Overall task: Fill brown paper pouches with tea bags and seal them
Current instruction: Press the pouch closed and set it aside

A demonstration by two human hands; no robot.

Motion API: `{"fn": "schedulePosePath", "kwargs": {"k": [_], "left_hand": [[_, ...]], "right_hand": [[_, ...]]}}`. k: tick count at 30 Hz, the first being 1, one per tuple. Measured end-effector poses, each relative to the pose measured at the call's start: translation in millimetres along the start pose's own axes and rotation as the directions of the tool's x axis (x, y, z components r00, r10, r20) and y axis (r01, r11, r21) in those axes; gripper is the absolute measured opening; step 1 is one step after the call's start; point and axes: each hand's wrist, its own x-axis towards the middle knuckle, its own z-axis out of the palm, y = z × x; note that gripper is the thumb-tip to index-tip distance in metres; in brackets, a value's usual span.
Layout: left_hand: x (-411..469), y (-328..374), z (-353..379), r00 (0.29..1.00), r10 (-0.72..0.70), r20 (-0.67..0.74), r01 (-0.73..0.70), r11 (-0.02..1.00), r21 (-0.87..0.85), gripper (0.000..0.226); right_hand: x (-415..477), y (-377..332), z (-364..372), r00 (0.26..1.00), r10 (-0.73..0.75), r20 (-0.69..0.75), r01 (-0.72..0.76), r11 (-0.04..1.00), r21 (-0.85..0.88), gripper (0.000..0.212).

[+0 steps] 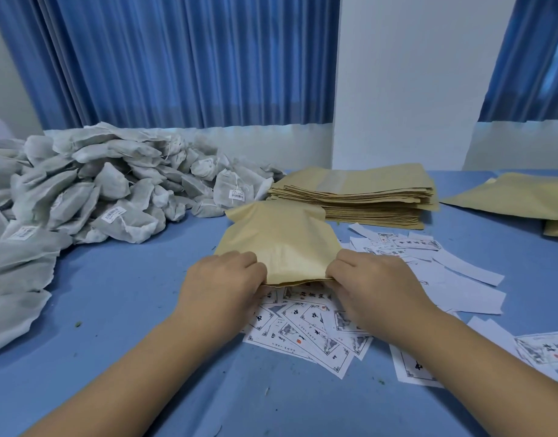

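Pinching crinkled pouch [281, 244] — left hand [222, 287], right hand [377, 287]

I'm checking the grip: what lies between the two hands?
In the head view, the near edge of the puffed brown paper pouch spans the gap; the left hand and right hand each pinch a corner.

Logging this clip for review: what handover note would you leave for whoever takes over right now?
The left hand and the right hand each pinch the near edge of a bulging brown pouch lying on the blue table over printed labels.
At left, a pile of tea bags; flat empty pouches stacked behind; more pouches at far right.
Done: this pouch looks filled.
Left: press its edge shut, then fill and seal the stack.
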Motion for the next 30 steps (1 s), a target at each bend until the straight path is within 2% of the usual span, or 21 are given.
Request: {"fn": "schedulePosePath", "kwargs": {"k": [5, 12, 17, 21, 25, 30], "left_hand": [[-8, 2, 4, 0.996, -0.093, -0.019, 0.092, 0.994, -0.052, 0.028], [0, 16, 9, 0.997, 0.004, -0.072, -0.005, 1.000, -0.012, 0.025], [-5, 14, 8, 0.998, -0.015, -0.061, 0.013, 0.999, -0.042, 0.025], [-3, 21, 8, 0.997, 0.016, -0.070, -0.017, 1.000, -0.005, 0.007], [0, 28, 12, 0.995, 0.055, -0.085, -0.054, 0.998, 0.014, 0.025], [-2, 22, 10, 0.996, 0.014, -0.085, -0.017, 0.999, -0.029, 0.030]], "right_hand": [[3, -6, 2, 0.995, -0.085, -0.059, 0.083, 0.996, -0.039, 0.015], [3, -10, 9, 0.990, -0.115, -0.077, 0.112, 0.993, -0.044, 0.026], [5, -12, 10, 0.987, -0.143, -0.072, 0.136, 0.987, -0.087, 0.022], [6, -17, 11, 0.973, -0.204, -0.107, 0.194, 0.977, -0.091, 0.019], [5, -21, 12, 0.972, -0.210, -0.108, 0.203, 0.977, -0.068, 0.022], [6, -22, 11, 0.979, -0.195, -0.062, 0.191, 0.980, -0.064, 0.018]]}}
